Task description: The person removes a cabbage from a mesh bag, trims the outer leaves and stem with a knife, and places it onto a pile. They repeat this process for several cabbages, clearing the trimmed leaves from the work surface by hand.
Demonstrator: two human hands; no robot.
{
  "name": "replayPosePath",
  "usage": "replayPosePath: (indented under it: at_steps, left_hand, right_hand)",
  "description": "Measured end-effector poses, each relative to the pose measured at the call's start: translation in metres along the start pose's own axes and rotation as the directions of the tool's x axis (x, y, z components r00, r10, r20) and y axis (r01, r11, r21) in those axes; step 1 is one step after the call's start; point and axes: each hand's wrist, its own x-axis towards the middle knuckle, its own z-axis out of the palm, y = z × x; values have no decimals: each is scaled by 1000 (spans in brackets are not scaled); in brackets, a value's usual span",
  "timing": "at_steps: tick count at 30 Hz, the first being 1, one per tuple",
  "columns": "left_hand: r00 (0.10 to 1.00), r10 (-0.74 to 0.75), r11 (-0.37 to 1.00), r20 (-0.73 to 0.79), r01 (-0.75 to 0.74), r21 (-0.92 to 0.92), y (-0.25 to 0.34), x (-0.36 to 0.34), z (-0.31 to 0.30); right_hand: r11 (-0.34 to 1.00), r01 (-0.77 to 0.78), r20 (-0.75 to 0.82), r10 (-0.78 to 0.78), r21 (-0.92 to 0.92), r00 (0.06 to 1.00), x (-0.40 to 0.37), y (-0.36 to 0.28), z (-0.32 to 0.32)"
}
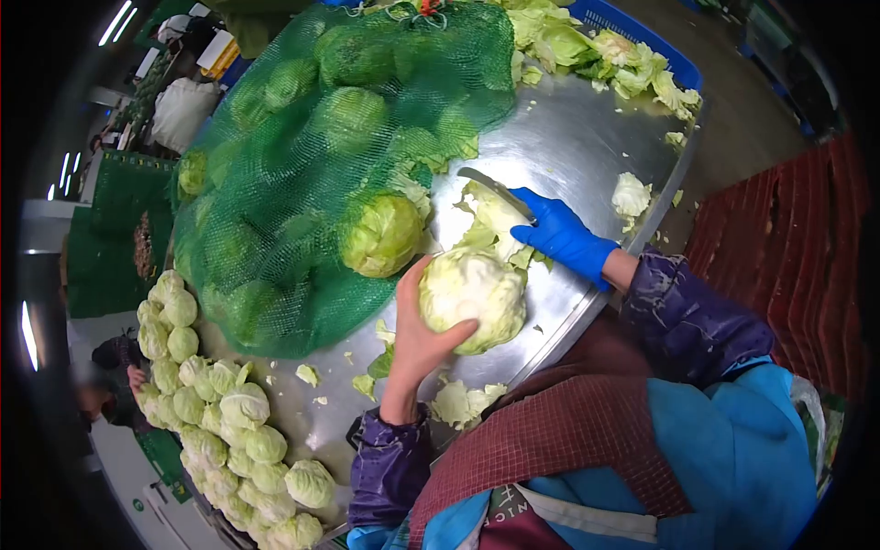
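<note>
We logged left hand [417,339] clasping cabbage [472,312] on counter [568,137], gloved right hand [559,234] clenched on knife [495,191]; we judged the blade could slip onto bare fingers [412,277].

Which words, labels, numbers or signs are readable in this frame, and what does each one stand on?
"NIC": letters on the dark red patch at the bottom of the apron, cut off; the rest cannot be read.
Round green mark on the white surface at lower left: too small to read.
No text shows on the cabbage under the left hand, the knife in the gloved right hand, or the net sack.
</note>
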Motion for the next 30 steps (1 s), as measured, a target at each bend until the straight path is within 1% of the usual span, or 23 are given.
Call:
replayPosePath:
  at_steps: [1, 2, 3, 4, 5, 6, 7, 8, 9, 10, 11, 12, 14, 16, 18, 20, 22, 24, 25, 26, 28, 29, 30]
  left_hand:
    - [996, -81, 990, -46, 75, -122, -9, -10, -5]
    - [995, -82, 990, -48, 76, -118, -7, -20, -7]
    - [911, -355, 906, -208, 280, -319, -2, -30, -7]
    - [730, -616, 740, -296, 409, -533, 3, -36, -6]
    - [723, -621, 737, -302, 409, -538, 5, -38, -3]
    - [735, -626, 693, -262, 369, -620, 7, -38, 2]
    - [748, -625, 641, -224, 328, -694, 8, -39, 5]
    - [742, -628, 641, -233, 324, -696, 6, -40, 7]
    - [808, -493, 831, -321, 329, -449, 3, -39, 9]
    - [871, -338, 941, -357, 299, -161, 2, -37, 12]
    - [906, -228, 969, -355, 248, 10, 4, -36, 16]
    - [907, -226, 970, -356, 243, 4, 10, -35, 19]
    - [951, -35, 947, -306, 129, 293, 25, -30, 26]
    - [956, -16, 952, -294, 105, 288, 30, -28, 33]
    - [942, 66, 935, -330, 57, 351, 32, -23, 38]
    - [946, 71, 925, -317, 56, 376, 37, -21, 44]
    - [950, 64, 914, -304, 67, 401, 37, -22, 46]
    - [949, 99, 886, -301, 54, 460, 37, -15, 47]
    - [951, 95, 899, -294, 44, 435, 38, -10, 46]
    - [950, 102, 900, -297, 39, 435, 40, -10, 46]
    - [962, 188, 872, -200, -70, 484, 42, -14, 51]
    - [955, 230, 860, -189, -108, 499, 40, -17, 54]
    - [954, 233, 859, -189, -111, 500, 38, -13, 51]
  right_hand:
    - [995, -101, 76, 102, -13, 992, -1, -13, -6]
    - [995, -99, 78, 99, -10, 992, -3, -16, -5]
    - [999, -17, 47, 16, 37, 999, -9, -19, -2]
    - [995, 64, 15, -65, 82, 998, -15, -20, 3]
    - [995, 44, 25, -47, 93, 999, -21, -28, 6]
    - [995, -53, 132, 42, 87, 990, -29, -40, 3]
    - [999, -11, 159, 4, 43, 987, -31, -38, 6]
    - [999, 34, 184, -34, 0, 982, -33, -35, 6]
    - [982, -30, 216, 71, -188, 974, -30, -38, -2]
    - [923, -89, 224, 182, -373, 957, -26, -37, -16]
    - [946, 19, 93, 12, -324, 996, -23, -13, -24]
    - [907, 51, 52, -33, -418, 998, -20, -20, -41]
    - [886, 180, 13, -193, -427, 981, -29, -42, -50]
    - [943, 202, 123, -174, -265, 977, -43, -71, -41]
    - [891, 407, 159, -380, -200, 911, -56, -81, -23]
    - [928, 351, 149, -333, -123, 931, -64, -82, -6]
    - [950, 295, 147, -279, -99, 949, -63, -82, -6]
    - [913, 287, 220, -228, -288, 948, -49, -80, -12]
    - [815, 378, 160, -344, -439, 925, -43, -72, -9]
    - [844, 394, 120, -377, -363, 918, -32, -62, -10]
    - [916, 189, 154, -142, -353, 978, -15, -50, -30]
    - [934, 178, 209, -116, -309, 971, -13, -45, -30]
    - [931, 288, 160, -257, -224, 953, -17, -37, -19]
